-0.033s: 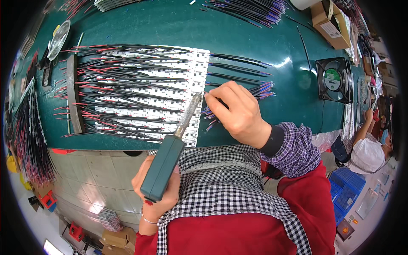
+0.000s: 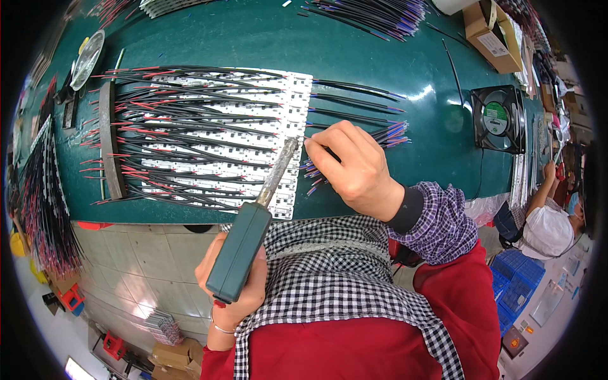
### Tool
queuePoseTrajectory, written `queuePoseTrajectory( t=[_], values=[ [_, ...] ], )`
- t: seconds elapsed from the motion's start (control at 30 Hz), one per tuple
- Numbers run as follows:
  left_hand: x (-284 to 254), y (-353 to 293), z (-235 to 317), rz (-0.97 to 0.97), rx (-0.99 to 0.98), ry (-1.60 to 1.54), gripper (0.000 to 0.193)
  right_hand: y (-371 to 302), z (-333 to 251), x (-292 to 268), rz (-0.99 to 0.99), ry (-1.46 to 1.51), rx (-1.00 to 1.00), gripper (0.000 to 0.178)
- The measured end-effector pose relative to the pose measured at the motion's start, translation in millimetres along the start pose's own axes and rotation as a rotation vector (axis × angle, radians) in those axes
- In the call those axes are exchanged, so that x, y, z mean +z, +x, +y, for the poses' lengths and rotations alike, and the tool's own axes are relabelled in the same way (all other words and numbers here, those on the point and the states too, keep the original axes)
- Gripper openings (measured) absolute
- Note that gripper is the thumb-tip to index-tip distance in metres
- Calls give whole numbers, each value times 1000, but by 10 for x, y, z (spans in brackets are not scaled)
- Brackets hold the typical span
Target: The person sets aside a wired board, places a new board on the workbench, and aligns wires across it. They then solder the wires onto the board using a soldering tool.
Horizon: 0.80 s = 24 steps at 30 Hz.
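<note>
My left hand (image 2: 237, 278) grips a soldering iron (image 2: 239, 253) by its dark green handle. The iron's metal shaft slants up and away, and its tip is at the right-hand strip of a white circuit board panel (image 2: 294, 101). Close beside that tip, my right hand (image 2: 354, 161) is closed in a pinch on a wire at the panel's right edge; the wire is mostly hidden by the fingers. Several black wires (image 2: 358, 101) with blue ends stick out rightward from this edge. Across the panel lie rows of black wires (image 2: 209, 114) with red ends.
A grey bar (image 2: 111, 142) lies across the red wire ends. Black fan (image 2: 498, 120) and cardboard box (image 2: 494, 38) stand at the right of the green table (image 2: 253, 38). A wire bundle (image 2: 373, 16) lies at the far side. Another person (image 2: 551, 228) sits at far right.
The soldering iron's handle has shifted slightly left, with its tip still near the panel's right edge. My right hand has stayed in place.
</note>
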<state>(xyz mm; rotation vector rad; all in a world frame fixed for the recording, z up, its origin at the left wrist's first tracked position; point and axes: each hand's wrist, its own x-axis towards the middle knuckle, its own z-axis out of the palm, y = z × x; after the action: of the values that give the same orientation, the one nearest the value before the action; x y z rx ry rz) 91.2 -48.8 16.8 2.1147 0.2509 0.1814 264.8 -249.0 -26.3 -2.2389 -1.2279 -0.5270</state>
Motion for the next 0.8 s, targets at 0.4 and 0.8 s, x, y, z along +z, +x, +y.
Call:
queuePoseTrajectory(
  t=[0.4,0.8],
  values=[
    [59,98,-34,-34,-7,17,16,4,16,22,-15,-21,-2,23],
    [21,43,-36,34,21,8,16,8,5,5,-17,-38,-1,23]
  ],
)
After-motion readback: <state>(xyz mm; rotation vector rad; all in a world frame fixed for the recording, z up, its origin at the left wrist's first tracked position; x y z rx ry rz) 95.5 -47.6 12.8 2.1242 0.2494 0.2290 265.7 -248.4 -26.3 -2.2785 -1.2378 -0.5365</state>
